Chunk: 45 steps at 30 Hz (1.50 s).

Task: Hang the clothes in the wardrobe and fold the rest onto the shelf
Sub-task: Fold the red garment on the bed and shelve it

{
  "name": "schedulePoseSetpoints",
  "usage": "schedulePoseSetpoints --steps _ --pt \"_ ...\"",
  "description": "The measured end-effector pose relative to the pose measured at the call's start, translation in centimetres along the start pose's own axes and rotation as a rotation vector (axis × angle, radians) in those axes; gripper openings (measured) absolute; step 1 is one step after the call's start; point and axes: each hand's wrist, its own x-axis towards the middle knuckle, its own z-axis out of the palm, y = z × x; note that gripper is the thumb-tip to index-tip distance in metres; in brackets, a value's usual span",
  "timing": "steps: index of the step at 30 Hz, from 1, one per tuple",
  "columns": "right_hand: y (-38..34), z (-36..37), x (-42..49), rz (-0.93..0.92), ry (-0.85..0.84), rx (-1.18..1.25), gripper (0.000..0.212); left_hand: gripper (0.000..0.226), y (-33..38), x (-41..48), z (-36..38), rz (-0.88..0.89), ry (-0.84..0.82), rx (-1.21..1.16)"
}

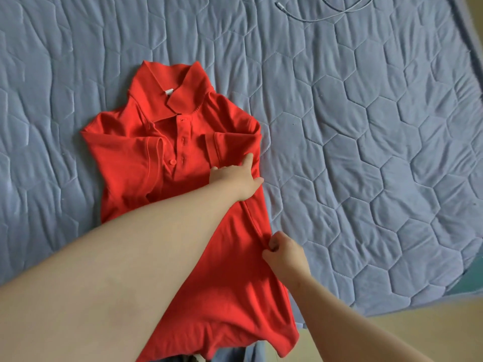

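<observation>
While outstretched, left hand (235, 178) on shirt (136, 158)

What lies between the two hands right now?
In the head view, only the red polo shirt: its folded side edge runs from the left hand, pressing flat, to the right hand, pinching it.

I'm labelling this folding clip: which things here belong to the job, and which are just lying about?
In the job:
polo, laid out with both sleeves folded in
left hand, pressing on it
right hand, pinching its side edge

Lying about:
cable, at the far side
bed cover, under the polo
</observation>
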Motion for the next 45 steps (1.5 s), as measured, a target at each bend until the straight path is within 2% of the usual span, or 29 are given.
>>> schedulePoseSetpoints --steps 4,7,10,12,13,16,19,27,32,39,42,45 --pt "0.8 -0.1 -0.6 0.006 -0.032 0.132 0.023 0.052 0.7 0.5 -0.2 0.026 0.053 0.052" --pt "1.6 -0.8 -0.4 0.030 -0.066 0.187 0.017 0.036 1.2 1.3 -0.7 -0.066 0.126 0.054" --pt "2.5 -1.4 -0.4 0.048 -0.060 0.191 0.018 0.038 0.9 1.2 -0.8 -0.127 0.232 -0.163" --pt "3.1 -1.3 -0.8 0.058 -0.087 0.178 0.023 0.028 0.2 0.8 -0.5 -0.130 0.302 -0.329" --pt "3.3 -1.1 -1.1 0.063 -0.111 0.184 0.025 0.022 -0.2 0.4 -0.4 -0.129 0.326 -0.399" --pt "2.7 -0.2 -2.2 0.055 -0.220 0.206 0.029 0.028 -1.8 -0.7 -0.4 -0.113 0.356 -0.512" --pt "1.0 1.2 -3.6 0.041 -0.332 0.239 0.030 0.020 -3.4 -1.9 -0.9 -0.096 0.353 -0.611" --pt "-5.3 8.0 -7.1 0.072 -0.444 0.317 0.029 0.062 -12.0 -4.5 -2.3 -0.078 0.304 -0.915" --pt "-9.5 13.8 -9.0 0.088 -0.429 0.313 0.028 0.068 -19.0 -6.1 -2.7 -0.040 0.291 -1.001" --pt "-15.1 21.3 -9.9 0.094 -0.430 0.351 0.027 0.069 -26.9 -5.9 -4.2 0.030 0.276 -0.971" --pt "-15.4 22.9 -9.9 0.090 -0.441 0.275 0.026 0.074 -28.5 -6.3 -3.4 0.017 0.136 -0.858" --pt "-14.9 24.1 -10.1 0.117 -0.464 0.257 0.025 0.085 -29.9 -7.0 -1.5 -0.006 0.009 -0.876"
